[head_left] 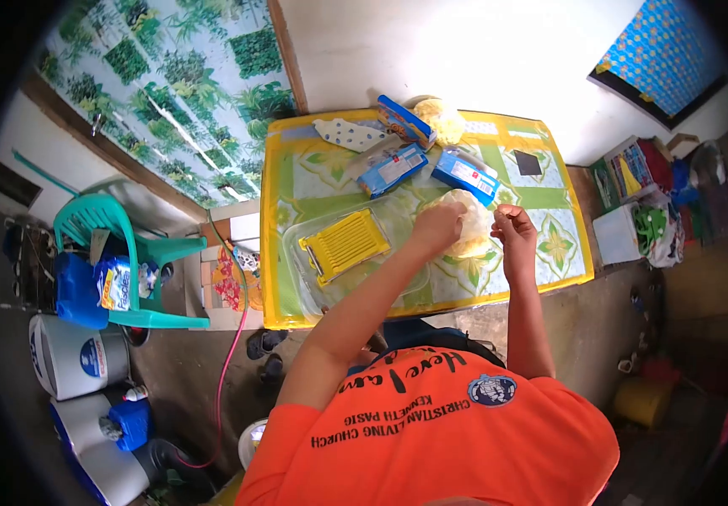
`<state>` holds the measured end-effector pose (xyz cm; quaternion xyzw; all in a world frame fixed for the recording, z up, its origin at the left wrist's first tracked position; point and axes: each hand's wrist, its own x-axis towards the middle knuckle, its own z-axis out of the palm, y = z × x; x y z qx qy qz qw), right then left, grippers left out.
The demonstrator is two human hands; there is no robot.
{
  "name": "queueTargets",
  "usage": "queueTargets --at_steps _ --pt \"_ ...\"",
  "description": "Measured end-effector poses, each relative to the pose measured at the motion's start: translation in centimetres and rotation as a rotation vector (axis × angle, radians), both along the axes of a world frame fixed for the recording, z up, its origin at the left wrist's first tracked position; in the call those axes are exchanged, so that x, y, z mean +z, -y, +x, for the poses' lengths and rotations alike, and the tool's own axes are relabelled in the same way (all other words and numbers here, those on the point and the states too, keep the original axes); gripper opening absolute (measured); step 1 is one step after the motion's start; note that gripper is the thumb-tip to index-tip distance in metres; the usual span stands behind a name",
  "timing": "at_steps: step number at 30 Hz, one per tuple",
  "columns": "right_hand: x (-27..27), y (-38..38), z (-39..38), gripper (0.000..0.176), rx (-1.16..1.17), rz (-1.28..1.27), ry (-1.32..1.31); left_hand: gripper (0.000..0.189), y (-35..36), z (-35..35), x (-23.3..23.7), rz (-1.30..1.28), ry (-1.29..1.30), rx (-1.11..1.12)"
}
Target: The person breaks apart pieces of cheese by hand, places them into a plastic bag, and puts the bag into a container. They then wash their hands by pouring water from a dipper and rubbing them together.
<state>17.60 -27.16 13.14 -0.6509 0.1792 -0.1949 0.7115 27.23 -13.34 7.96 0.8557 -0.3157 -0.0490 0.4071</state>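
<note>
Lying between 2 hands [438, 226] (pale bundle [472, 241])

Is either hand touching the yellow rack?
No, the left hand and right hand are by the pale pile, away from the yellow rack in the clear tray.

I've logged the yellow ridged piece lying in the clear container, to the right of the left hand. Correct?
Wrong side: the head view shows the yellow ridged piece lying in the clear container, to the left of the left hand.
</note>
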Motion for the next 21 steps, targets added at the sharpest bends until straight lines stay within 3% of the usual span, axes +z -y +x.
queueTargets --at_steps 4,11,14,15,18,21 --pt "0.0 -0.6 -0.9 0.013 -0.011 -0.082 -0.077 0.024 0.0 0.0 1.5 0.022 -0.018 -0.049" --pt "-1.0 -1.5 -2.9 0.053 -0.088 -0.133 -0.204 0.019 -0.1 0.3 1.9 0.013 0.057 0.001" --pt "-7.3 0.3 -1.8 0.064 -0.033 -0.381 -0.118 0.021 -0.1 0.1 2.3 0.038 0.043 0.056" --pt "-7.3 -0.1 -1.4 0.072 -0.064 -0.623 -0.053 0.022 -0.2 0.1 2.2 0.036 0.041 0.055" --pt "-7.3 -0.6 -0.1 0.076 -0.054 -0.733 -0.085 0.023 -0.3 0.2 1.9 0.044 0.036 0.056" --pt "-7.5 -0.5 0.8 0.070 -0.050 -0.614 -0.044 0.026 0.2 0.1 1.6 0.065 0.027 0.087"
